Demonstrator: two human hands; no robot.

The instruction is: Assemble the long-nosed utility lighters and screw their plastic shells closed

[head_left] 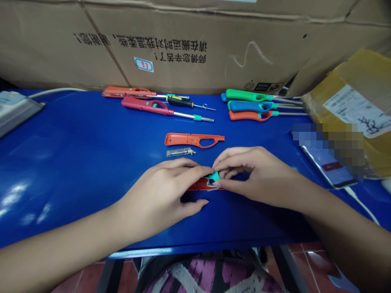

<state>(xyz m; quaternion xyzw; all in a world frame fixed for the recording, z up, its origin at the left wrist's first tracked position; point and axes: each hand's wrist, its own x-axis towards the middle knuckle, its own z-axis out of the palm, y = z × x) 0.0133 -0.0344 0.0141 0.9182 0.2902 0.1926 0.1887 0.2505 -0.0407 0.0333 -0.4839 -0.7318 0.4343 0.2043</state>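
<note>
An orange lighter half-shell lies on the table near its front edge, partly hidden under both hands. My left hand is curved over the shell's left part, fingers on the far side, thumb stretched out along the near side. With thumb and fingers closed, my right hand pinches a small teal trigger piece at the shell's right part. A thin whitish wire or strip shows beside that piece. Just beyond lie a clear fuel tank and the other orange half-shell, inner side up.
A red lighter, an orange lighter and a screwdriver lie at the back. Several lighters sit at back right, by a yellow-taped package and a phone. A cardboard box walls off the back.
</note>
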